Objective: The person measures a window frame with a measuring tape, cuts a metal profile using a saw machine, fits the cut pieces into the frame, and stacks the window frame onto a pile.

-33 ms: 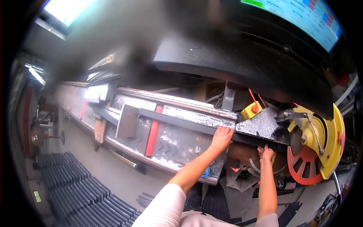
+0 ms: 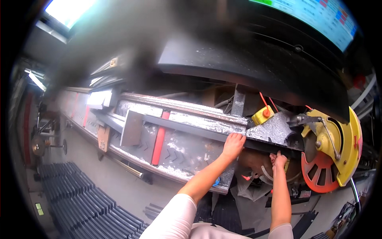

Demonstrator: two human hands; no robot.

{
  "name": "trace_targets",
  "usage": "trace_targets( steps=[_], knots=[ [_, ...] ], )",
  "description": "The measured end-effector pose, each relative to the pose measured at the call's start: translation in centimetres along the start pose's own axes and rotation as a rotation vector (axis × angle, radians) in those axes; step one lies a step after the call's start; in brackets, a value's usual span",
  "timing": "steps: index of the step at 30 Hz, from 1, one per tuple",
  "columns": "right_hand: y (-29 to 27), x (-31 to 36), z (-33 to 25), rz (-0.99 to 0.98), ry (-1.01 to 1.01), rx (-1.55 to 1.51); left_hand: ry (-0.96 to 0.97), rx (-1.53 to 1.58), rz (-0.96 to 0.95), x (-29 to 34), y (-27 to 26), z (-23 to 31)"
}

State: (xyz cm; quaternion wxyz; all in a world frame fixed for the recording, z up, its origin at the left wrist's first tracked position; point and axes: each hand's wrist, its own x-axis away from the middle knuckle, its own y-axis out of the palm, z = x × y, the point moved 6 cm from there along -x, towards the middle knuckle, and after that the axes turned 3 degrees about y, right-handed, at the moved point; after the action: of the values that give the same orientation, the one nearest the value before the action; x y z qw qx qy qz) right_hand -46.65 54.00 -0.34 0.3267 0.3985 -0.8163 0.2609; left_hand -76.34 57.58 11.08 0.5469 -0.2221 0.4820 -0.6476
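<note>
And here's the metal bench (image 2: 187,153), scuffed and dusted white, crossed by a red strip (image 2: 159,143), while stacked dark lengths (image 2: 87,199) cover the grey floor on the left and a lit screen (image 2: 318,20) glows up right! Along the bench lies the long dark bar (image 2: 183,126), its long axis running left to right, one end at the upright grey plate (image 2: 131,129), the other pointing at the yellow saw guard (image 2: 350,147). The left hand (image 2: 234,145) clasps the bar mid-right, fingers bent over it. The right hand (image 2: 278,160), nearer the guard, is curled, a fingertip against the near edge; whether it's pinching, I can't tell!
</note>
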Motion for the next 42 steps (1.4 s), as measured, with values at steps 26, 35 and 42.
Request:
trace_targets(
  steps=[26,35,42],
  knots=[
    [-19.7,42.8,-37.2,0.177,-0.423,1.521,-0.012,-0.182,-0.215,-0.5,2.4,2.6],
    [-25.2,38.9,-24.1,0.188,-0.842,1.414,0.026,-0.171,-0.143,-0.5,1.5,2.5],
    [-28.4,33.3,-13.1,0.152,-0.485,1.127,0.019,-0.191,-0.169,-0.6,2.4,2.5]
  ],
)
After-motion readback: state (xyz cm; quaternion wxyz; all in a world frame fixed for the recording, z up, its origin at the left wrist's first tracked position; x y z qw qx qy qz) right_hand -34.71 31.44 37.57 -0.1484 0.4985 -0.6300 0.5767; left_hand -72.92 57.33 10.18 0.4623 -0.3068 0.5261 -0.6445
